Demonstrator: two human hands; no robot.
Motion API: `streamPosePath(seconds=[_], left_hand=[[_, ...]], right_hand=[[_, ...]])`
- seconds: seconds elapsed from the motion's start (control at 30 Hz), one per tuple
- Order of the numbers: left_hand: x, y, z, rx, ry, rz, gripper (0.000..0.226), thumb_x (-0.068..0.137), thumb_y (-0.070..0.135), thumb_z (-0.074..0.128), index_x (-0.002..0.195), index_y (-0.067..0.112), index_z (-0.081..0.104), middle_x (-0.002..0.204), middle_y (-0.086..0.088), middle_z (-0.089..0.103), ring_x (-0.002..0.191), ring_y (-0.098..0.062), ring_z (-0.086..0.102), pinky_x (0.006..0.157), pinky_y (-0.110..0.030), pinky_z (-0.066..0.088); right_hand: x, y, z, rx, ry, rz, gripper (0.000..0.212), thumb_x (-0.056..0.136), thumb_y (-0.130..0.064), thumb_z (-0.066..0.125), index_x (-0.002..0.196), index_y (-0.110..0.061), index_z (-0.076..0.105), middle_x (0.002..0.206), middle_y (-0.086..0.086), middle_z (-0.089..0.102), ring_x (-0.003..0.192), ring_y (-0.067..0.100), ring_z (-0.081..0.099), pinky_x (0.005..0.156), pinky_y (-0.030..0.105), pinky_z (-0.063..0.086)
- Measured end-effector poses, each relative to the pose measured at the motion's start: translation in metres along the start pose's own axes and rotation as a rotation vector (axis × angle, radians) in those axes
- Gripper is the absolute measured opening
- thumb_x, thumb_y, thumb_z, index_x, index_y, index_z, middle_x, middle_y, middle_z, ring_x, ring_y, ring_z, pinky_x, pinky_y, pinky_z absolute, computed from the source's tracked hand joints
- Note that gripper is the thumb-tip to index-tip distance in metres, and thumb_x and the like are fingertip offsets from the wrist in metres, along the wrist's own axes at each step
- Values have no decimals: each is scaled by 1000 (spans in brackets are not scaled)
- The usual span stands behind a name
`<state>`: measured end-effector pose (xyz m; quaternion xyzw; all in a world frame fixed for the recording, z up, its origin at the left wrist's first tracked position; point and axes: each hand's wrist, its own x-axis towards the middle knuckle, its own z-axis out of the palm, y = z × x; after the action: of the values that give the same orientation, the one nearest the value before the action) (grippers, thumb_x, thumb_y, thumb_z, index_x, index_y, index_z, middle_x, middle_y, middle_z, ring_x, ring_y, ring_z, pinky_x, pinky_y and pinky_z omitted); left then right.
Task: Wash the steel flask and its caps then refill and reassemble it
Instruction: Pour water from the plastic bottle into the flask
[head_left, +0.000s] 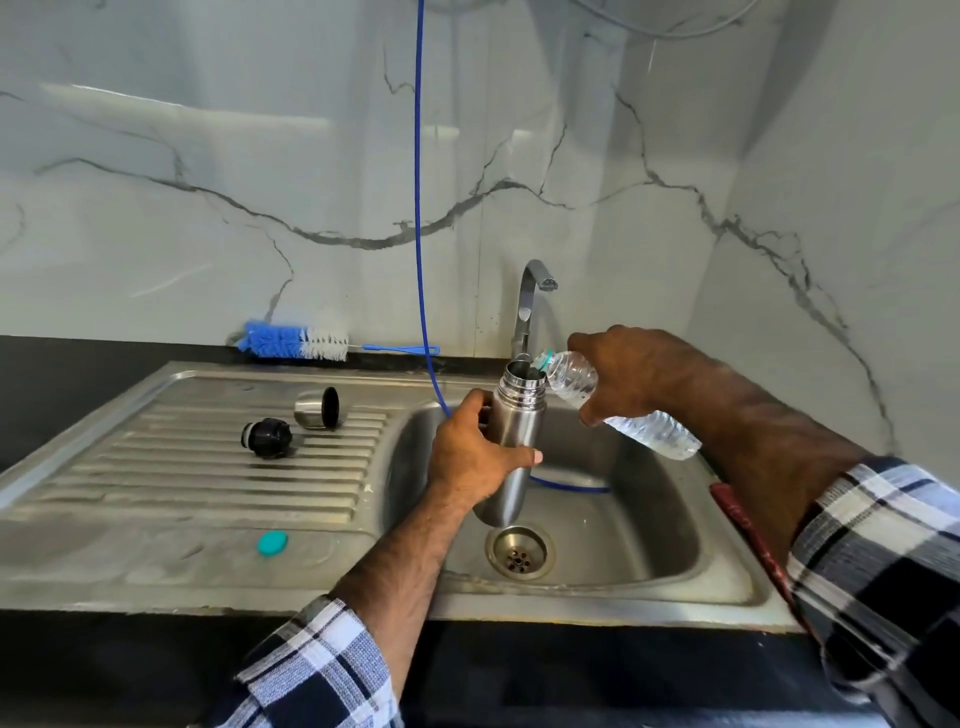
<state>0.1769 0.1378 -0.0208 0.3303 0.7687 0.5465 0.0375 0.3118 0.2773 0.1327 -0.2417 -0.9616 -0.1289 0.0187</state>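
Our left hand, fingers wrapped round the flask over the sink, holds it upright; our right hand, fingers gripping the bottle, should tip it slowly, neck over mouth.

Flask held upright over the sink basin, bottle tilted at its mouth from the right. 2 caps lie on the drainboard left of the basin. Brush behind, against the wall; tap behind the flask.

Left hand covers the flask's middle; water level inside unseen.
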Motion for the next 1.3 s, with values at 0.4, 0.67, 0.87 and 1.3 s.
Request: streamPosePath(seconds=[0.4, 0.67, 0.87, 1.3], left_hand=[[-1, -1, 0, -18, 70, -29, 71, 51, 44, 103, 105, 34, 58, 103, 14, 72, 91, -10, 70, 82, -40, 65], [1, 1, -8, 20, 143, -33, 67, 54, 43, 102, 103, 33, 57, 94, 18, 68, 82, -4, 67, 75, -31, 60], [0, 5, -13, 16, 169, -56, 68, 57, 38, 103, 106, 33, 57, 94, 16, 65, 82, -9, 66, 70, -21, 47], [-1, 6, -13, 14, 169, -63, 71, 59, 35, 103, 113, 29, 58, 99, 15, 62, 85, -13, 64, 76, -25, 47]], right_hand=[[5, -16, -21, -154, 26, -66, 88, 76, -57, 84, 148, -27, 44, 121, 4, 68, 106, 28, 67, 74, 34, 43], [12, -25, -28, -186, 43, -97, 82, 81, -52, 84, 147, -26, 43, 123, 4, 68, 108, 28, 66, 86, 39, 45], [23, -29, -27, -218, 52, -127, 83, 80, -51, 84, 149, -28, 43, 124, 2, 69, 113, 28, 67, 102, 47, 47], [31, -26, -27, -274, 53, -156, 85, 81, -48, 85, 152, -27, 42, 135, 4, 67, 120, 28, 65, 106, 48, 44]])
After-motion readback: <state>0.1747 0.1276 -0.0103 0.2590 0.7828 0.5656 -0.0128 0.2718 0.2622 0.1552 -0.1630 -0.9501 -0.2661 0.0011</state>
